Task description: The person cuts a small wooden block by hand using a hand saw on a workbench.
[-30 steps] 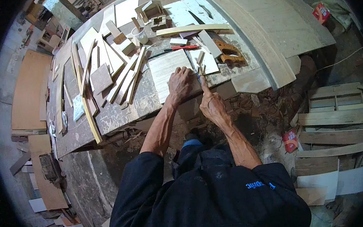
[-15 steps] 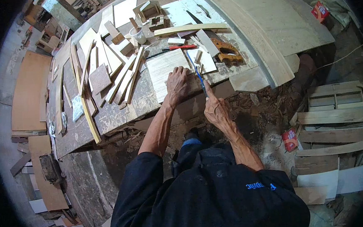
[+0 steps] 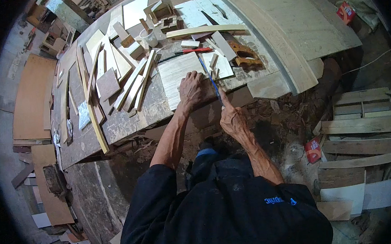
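My left hand (image 3: 190,90), fingers bent and close together, holds down a pale square board (image 3: 172,72) at its right side, near the bench's front edge. Just right of it, my right hand (image 3: 232,116) grips a long, thin blue tool (image 3: 211,76), index finger along it; its tip reaches toward a red-handled tool (image 3: 196,51). Small wood pieces (image 3: 213,61) lie beside the blue tool on a white board (image 3: 223,67). A handsaw with a wooden handle (image 3: 248,55) lies to the right, partly under a pale plank (image 3: 223,45).
The bench (image 3: 153,115) holds several wood strips (image 3: 146,77), offcuts, a white cup (image 3: 149,36) and small wooden boxes (image 3: 159,10). A long pale panel (image 3: 298,30) spans the right. Timber frames (image 3: 357,126) lie at lower right, leaning sheets (image 3: 30,96) at left, a red package (image 3: 312,149) below.
My right hand has moved slightly down and right, and more of the blue tool shows above it. My left hand has shifted slightly left, still on the pale board.
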Action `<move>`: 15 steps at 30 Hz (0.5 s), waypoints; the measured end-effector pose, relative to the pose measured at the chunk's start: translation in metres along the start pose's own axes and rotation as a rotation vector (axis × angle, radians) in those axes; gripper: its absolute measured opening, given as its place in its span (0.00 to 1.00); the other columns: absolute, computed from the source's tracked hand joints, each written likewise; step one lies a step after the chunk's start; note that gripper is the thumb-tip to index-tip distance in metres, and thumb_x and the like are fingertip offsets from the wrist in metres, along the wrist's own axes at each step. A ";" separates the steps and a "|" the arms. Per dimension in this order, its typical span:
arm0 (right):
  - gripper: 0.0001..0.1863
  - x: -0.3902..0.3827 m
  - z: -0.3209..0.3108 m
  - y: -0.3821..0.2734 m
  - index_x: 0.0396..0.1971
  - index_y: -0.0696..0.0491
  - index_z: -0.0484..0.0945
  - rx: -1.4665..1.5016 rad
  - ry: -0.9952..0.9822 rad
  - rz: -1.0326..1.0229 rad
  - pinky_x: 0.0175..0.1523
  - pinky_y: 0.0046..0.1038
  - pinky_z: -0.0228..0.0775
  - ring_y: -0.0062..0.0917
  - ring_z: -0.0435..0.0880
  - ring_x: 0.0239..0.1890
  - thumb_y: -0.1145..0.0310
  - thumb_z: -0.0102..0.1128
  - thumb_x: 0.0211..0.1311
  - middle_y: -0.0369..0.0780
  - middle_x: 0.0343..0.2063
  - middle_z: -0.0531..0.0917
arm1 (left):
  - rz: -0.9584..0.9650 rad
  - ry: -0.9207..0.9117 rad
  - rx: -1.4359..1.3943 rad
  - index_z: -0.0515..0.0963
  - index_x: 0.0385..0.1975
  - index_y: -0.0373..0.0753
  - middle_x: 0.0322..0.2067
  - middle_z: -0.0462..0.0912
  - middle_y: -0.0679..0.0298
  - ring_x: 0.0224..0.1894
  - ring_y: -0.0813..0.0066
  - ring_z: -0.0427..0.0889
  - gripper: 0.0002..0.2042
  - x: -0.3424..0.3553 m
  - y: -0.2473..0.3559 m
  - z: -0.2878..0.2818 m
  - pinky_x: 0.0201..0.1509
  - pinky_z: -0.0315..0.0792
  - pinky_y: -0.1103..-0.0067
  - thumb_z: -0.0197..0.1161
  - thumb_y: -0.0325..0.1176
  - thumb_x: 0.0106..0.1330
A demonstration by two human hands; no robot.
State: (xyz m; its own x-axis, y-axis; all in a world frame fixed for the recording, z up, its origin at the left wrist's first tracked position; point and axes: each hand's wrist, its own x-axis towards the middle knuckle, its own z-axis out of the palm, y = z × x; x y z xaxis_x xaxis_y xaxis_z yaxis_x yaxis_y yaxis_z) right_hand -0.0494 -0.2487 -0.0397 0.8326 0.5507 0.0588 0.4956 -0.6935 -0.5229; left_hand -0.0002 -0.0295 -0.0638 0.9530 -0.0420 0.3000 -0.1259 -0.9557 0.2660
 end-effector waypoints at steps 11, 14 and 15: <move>0.46 -0.001 0.004 0.002 0.76 0.48 0.45 0.075 0.006 0.065 0.30 0.35 0.69 0.36 0.78 0.20 0.77 0.56 0.58 0.44 0.17 0.78 | -0.260 0.083 -0.123 0.86 0.37 0.46 0.37 0.84 0.61 0.42 0.58 0.80 0.14 0.016 0.025 -0.010 0.46 0.74 0.67 0.59 0.46 0.68; 0.46 -0.001 -0.001 -0.004 0.76 0.48 0.46 0.069 0.009 0.065 0.29 0.34 0.70 0.36 0.79 0.21 0.77 0.56 0.58 0.44 0.16 0.77 | -0.316 0.032 -0.092 0.87 0.40 0.49 0.37 0.85 0.62 0.43 0.58 0.82 0.16 0.016 0.026 -0.012 0.46 0.76 0.67 0.55 0.49 0.70; 0.45 -0.003 -0.007 -0.006 0.76 0.49 0.46 0.077 -0.007 0.095 0.28 0.35 0.69 0.37 0.78 0.20 0.77 0.56 0.59 0.45 0.15 0.76 | -0.331 0.022 -0.104 0.87 0.40 0.49 0.38 0.85 0.62 0.43 0.58 0.82 0.16 0.017 0.027 -0.012 0.46 0.76 0.67 0.56 0.49 0.70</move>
State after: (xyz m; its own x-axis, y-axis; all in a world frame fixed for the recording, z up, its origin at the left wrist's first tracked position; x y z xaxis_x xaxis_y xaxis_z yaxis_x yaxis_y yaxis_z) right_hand -0.0532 -0.2493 -0.0308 0.8730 0.4877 -0.0004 0.3937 -0.7052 -0.5897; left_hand 0.0097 -0.0523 -0.0402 0.9408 0.2727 0.2013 0.1607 -0.8818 0.4435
